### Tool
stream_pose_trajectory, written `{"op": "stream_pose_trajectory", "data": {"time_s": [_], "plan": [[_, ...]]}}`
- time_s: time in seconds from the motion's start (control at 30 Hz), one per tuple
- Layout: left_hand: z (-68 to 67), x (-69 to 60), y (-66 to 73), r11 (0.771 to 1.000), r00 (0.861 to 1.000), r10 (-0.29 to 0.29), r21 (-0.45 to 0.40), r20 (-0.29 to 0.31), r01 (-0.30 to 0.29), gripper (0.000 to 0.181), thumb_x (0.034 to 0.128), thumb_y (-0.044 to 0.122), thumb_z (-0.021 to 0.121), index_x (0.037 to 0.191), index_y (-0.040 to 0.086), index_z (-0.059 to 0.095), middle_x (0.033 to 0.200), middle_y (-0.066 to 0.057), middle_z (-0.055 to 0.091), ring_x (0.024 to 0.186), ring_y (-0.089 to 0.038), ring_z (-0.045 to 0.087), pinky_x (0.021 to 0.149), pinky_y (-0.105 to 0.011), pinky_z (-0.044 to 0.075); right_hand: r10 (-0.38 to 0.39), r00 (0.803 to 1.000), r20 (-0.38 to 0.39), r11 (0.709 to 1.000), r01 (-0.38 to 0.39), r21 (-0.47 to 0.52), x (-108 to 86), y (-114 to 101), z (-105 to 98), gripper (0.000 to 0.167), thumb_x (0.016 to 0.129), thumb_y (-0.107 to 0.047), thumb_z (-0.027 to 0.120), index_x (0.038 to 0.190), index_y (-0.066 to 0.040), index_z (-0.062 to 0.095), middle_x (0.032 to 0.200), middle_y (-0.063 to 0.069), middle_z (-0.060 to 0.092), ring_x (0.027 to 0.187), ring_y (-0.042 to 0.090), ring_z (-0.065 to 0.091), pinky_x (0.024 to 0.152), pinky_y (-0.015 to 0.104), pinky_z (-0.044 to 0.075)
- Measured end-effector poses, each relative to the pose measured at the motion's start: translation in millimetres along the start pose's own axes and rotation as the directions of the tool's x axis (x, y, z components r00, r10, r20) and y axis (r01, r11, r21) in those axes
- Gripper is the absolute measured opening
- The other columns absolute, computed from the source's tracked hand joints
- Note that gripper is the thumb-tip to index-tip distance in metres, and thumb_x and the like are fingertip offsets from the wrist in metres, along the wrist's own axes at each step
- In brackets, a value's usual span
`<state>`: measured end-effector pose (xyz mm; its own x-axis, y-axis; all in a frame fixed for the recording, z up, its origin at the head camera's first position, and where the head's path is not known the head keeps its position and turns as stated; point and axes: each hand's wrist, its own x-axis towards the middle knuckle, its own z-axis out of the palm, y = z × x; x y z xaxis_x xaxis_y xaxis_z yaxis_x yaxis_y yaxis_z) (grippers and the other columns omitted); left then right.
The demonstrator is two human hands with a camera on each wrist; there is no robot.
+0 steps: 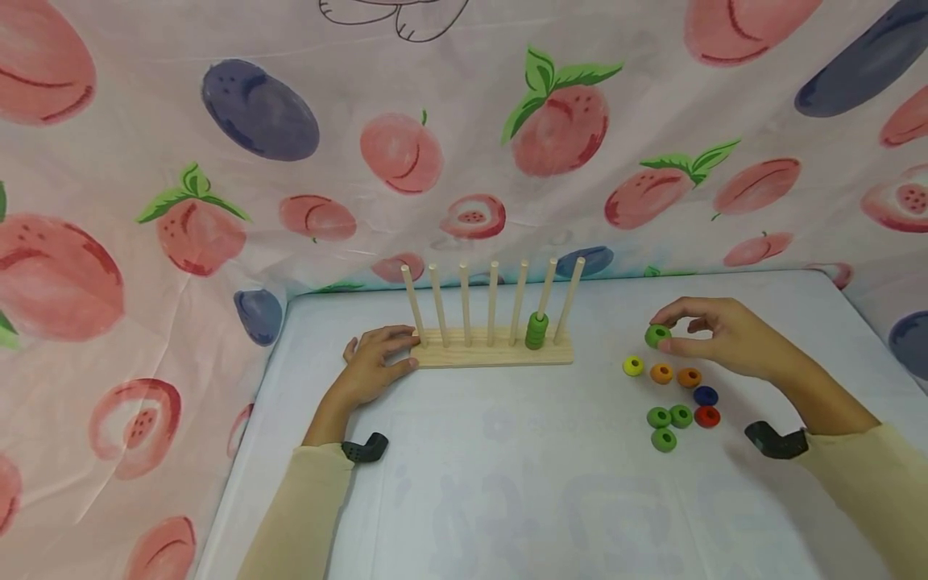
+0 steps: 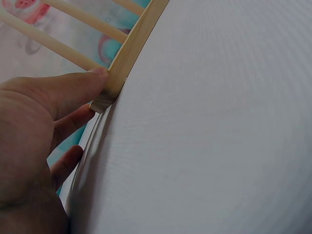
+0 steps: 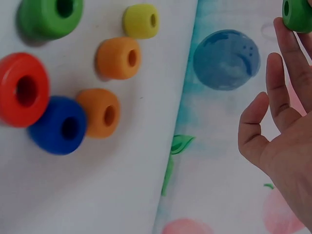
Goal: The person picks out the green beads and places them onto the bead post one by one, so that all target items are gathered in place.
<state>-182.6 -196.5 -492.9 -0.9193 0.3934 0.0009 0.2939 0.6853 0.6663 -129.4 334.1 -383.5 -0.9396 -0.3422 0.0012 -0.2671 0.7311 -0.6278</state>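
Note:
A wooden peg rack (image 1: 493, 354) with a row of upright pegs stands toward the back of the table. Stacked green beads (image 1: 536, 331) sit on its second peg from the right. My left hand (image 1: 373, 362) grips the left end of the rack's base; the left wrist view shows the thumb (image 2: 80, 90) against the base (image 2: 114, 80). Off to the right, my right hand (image 1: 732, 334) pinches a green bead (image 1: 657, 336) between thumb and fingers, raised above the loose beads. That bead (image 3: 298, 15) is partly cut off in the right wrist view.
Below the right hand lie loose beads: a yellow bead (image 1: 633, 366), orange beads (image 1: 661, 373), a blue bead (image 1: 706, 395), a red bead (image 1: 707, 416) and green beads (image 1: 663, 440). A fruit-print cloth (image 1: 464, 161) hangs behind the white table (image 1: 507, 483).

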Motion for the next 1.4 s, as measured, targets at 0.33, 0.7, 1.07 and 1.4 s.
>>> {"op": "stream_pose_trajectory", "data": {"time_s": [0.33,0.7,1.07,1.4], "plan": [[0.1,-1.1,-1.0,1.0,1.0,-0.01,0.007,0.002,0.01,0.044,0.0976,0.036,0.07,0.139,0.022,0.066,0.154,0.001,0.049,0.147,-0.033,0.03,0.115,-0.069,-0.009,-0.045,0.998,-0.043,0.999,0.045,0.002,12.6,-15.9,-4.8,0.026,0.091,-0.02,0.079,0.116,-0.02,0.074,0.108,-0.005,0.073,0.102,-0.002,0.056,0.088,0.011,0.044],[0.6,-1.0,0.0,1.0,1.0,-0.013,0.012,-0.004,0.013,0.043,0.0974,0.035,0.07,0.138,0.023,0.066,0.154,0.001,0.05,0.147,-0.032,0.03,0.115,-0.069,-0.007,0.039,0.995,-0.091,0.999,-0.035,0.04,27.9,-42.5,-9.6,0.025,0.092,-0.026,0.078,0.117,-0.023,0.073,0.11,-0.006,0.07,0.106,0.005,0.056,0.087,0.012,0.043],[1.0,0.0,-1.8,1.0,1.0,-0.012,0.013,-0.003,0.012,0.043,0.0978,0.035,0.07,0.139,0.023,0.066,0.154,0.002,0.05,0.147,-0.033,0.03,0.115,-0.069,-0.007,-0.065,0.976,-0.207,0.983,0.098,0.154,42.3,-65.7,-13.0,0.023,0.094,-0.014,0.074,0.117,-0.016,0.073,0.108,-0.01,0.07,0.107,0.009,0.058,0.087,0.013,0.046],[1.1,0.5,-2.8,1.0,1.0,0.003,0.005,-0.001,-0.003,0.043,0.0979,0.036,0.069,0.139,0.023,0.065,0.154,0.002,0.049,0.147,-0.033,0.031,0.115,-0.07,-0.009,-0.103,0.949,-0.297,0.951,0.181,0.25,58.3,-86.2,-10.7,0.024,0.093,-0.009,0.074,0.116,-0.005,0.071,0.109,-0.009,0.068,0.106,0.014,0.056,0.087,0.015,0.046]]}}
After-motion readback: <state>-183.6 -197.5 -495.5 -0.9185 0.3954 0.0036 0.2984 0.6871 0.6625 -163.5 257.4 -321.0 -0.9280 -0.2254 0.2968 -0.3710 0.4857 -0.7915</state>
